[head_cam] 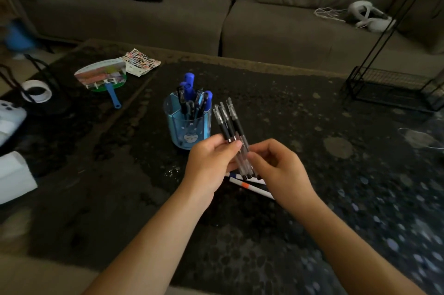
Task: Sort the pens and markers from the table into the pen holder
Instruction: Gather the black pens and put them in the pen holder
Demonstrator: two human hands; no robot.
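Observation:
A blue translucent pen holder (pixel 189 131) stands on the dark table, with several blue markers and black pens (pixel 192 98) upright in it. Just right of the holder, three black gel pens (pixel 229 121) are held as a bundle, caps up and tilted left. My left hand (pixel 211 160) grips their middle. My right hand (pixel 276 167) pinches their lower ends. Under my hands, white markers (pixel 252 185) with blue and orange bands lie flat on the table.
A hand fan (pixel 102 76) and a sticker sheet (pixel 141 62) lie at the back left, near a tape roll (pixel 36 90). A black wire rack (pixel 394 88) stands at the right. A grey sofa (pixel 216 13) runs behind the table (pixel 312 114).

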